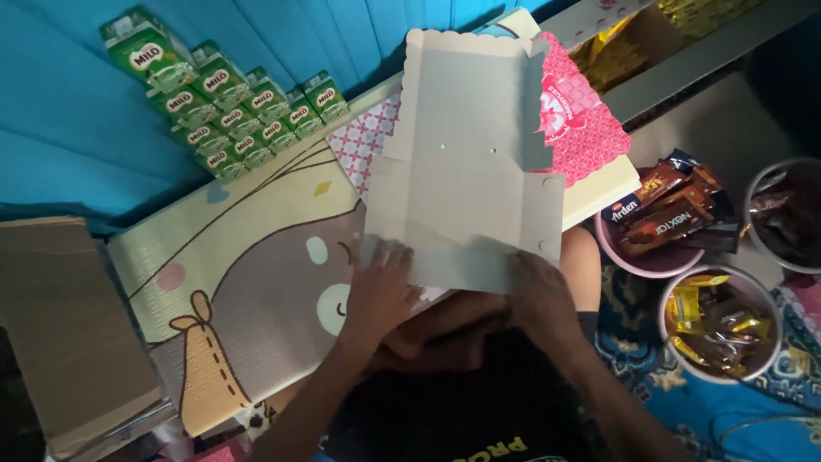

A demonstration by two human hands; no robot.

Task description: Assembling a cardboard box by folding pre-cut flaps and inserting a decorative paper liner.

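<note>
A flat, unfolded cardboard box blank [466,145], grey-brown on the inside and pink-patterned on the outside, lies on a cartoon-printed low table [248,257]. My left hand [382,287] presses on its near left flap. My right hand [537,287] presses the near right edge, where the bottom flap is folded up. One pink flap [577,111] sticks out to the right.
Several green drink cartons [227,98] stand stacked against the blue wall at the table's far left. A pile of flat brown cardboard [68,325] lies at left. Bowls of wrapped snacks [667,214] [723,321] [787,214] sit on the floor at right.
</note>
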